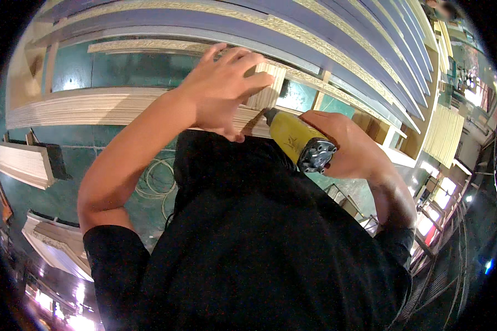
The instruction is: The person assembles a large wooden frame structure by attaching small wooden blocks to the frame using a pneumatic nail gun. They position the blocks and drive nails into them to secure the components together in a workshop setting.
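My right hand (pixel 345 144) is closed round a yellow nail gun (pixel 290 135) with a black and silver end cap. The gun's dark nose points up and left, against or close to a pale layered-wood rail (pixel 110 107) in front of my body. My left hand (pixel 223 83) spans that rail with its fingers spread and its thumb over the near edge. Beside those fingers, a short wooden block (pixel 270 88) lies across the rail. The palm hides part of the wood beneath it.
Long grey-blue panels (pixel 215 19) with raw board edges stand in rows beyond the rail. Wood stacks (pixel 25 163) sit on the green floor (pixel 77 149) at left, near a coiled pale hose (pixel 157 185). Yellowish boards (pixel 444 135) are piled at right.
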Available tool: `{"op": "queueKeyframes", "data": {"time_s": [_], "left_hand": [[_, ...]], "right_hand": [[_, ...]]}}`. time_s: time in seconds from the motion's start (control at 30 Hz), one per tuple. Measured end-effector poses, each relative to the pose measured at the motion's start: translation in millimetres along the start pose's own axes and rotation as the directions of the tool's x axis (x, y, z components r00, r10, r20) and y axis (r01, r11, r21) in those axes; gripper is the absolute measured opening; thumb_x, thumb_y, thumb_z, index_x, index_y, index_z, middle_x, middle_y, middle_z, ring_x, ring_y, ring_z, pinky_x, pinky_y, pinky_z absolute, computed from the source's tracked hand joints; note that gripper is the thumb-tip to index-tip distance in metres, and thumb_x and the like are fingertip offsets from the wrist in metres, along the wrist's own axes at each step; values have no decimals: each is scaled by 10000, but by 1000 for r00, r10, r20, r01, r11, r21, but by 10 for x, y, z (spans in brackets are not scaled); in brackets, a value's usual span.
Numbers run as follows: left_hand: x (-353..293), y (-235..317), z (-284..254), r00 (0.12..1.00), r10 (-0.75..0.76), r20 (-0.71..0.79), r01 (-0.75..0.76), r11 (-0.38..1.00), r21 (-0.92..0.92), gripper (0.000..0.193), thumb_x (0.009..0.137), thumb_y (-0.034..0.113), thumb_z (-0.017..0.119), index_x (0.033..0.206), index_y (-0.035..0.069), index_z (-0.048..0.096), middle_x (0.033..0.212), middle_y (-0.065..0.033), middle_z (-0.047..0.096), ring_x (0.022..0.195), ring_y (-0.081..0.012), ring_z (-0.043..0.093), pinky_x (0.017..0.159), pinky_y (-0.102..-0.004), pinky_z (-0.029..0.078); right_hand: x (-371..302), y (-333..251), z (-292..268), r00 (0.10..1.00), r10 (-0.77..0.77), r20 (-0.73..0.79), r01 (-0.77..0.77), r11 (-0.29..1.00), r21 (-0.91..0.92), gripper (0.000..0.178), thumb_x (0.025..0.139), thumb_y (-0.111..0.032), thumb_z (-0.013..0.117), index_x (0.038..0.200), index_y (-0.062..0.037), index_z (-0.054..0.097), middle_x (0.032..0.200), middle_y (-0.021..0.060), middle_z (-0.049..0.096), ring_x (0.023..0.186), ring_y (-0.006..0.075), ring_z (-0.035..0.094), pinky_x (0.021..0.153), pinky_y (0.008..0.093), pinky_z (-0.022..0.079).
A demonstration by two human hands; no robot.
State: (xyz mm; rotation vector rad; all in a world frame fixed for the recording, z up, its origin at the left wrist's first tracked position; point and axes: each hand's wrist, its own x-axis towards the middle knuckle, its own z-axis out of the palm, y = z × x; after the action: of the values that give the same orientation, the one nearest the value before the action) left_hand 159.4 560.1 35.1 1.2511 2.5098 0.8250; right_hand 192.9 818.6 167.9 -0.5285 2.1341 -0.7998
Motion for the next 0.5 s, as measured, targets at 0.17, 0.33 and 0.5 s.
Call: {"op": "queueKeyframes", "data": {"time_s": [0.17,0.33,0.5], "left_hand": [[58,84,-131,998,-15,58,13,999,41,1081,504,537,944,1428,154,535,1502,-182,455,1420,-435,407,1195,-605,293],[469,391,-209,941,-308,143,312,950,-11,853,699,453,875,1407,110,545,1447,-198,513,1376,-423,463,1174,-519,351],[1290,1035,158,908,-415,59,386,884,263,715,814,335,813,1423,91,530,1459,-171,526,1384,-419,465,1139,-519,393]], "right_hand": [[-548,395,-123,980,176,94,-183,981,71,571,644,-104,739,1193,13,631,1089,232,681,1053,431,649,923,423,506],[-1650,1413,-169,991,124,41,-129,980,149,611,639,-163,755,1203,25,617,1082,228,675,1013,444,653,886,448,518],[-2756,2265,-369,984,171,43,-176,942,285,635,613,-138,688,1224,16,617,1100,259,685,1094,469,641,910,488,522]]}}
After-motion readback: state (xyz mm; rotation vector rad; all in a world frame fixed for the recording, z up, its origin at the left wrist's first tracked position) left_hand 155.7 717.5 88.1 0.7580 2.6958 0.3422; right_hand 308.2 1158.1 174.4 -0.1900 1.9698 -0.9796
